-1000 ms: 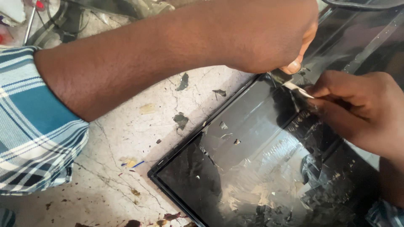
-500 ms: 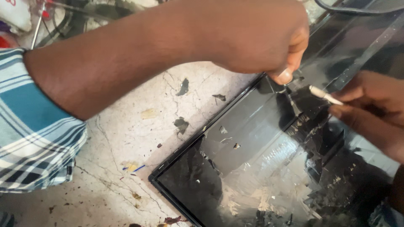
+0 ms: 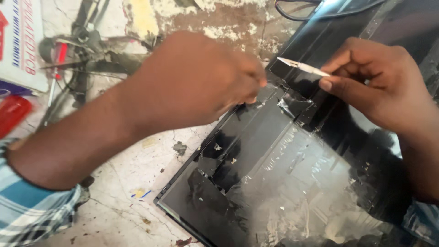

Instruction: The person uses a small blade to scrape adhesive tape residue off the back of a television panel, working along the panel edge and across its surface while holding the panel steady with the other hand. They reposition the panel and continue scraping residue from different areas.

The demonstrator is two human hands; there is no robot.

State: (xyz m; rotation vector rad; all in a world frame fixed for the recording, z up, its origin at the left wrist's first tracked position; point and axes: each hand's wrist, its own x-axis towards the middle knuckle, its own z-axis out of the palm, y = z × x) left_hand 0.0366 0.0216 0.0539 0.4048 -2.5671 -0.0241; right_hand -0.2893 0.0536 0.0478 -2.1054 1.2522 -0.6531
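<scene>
Blade (image 3: 302,67) pinched in right hand (image 3: 375,87) grip; left hand (image 3: 201,77) pinches panel (image 3: 274,174) film.

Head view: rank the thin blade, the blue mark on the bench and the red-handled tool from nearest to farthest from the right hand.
From the right hand:
1. Thin blade, pinched in its fingers.
2. Blue mark, lower left on the worn bench.
3. Red-handled tool, at the far left edge.
</scene>
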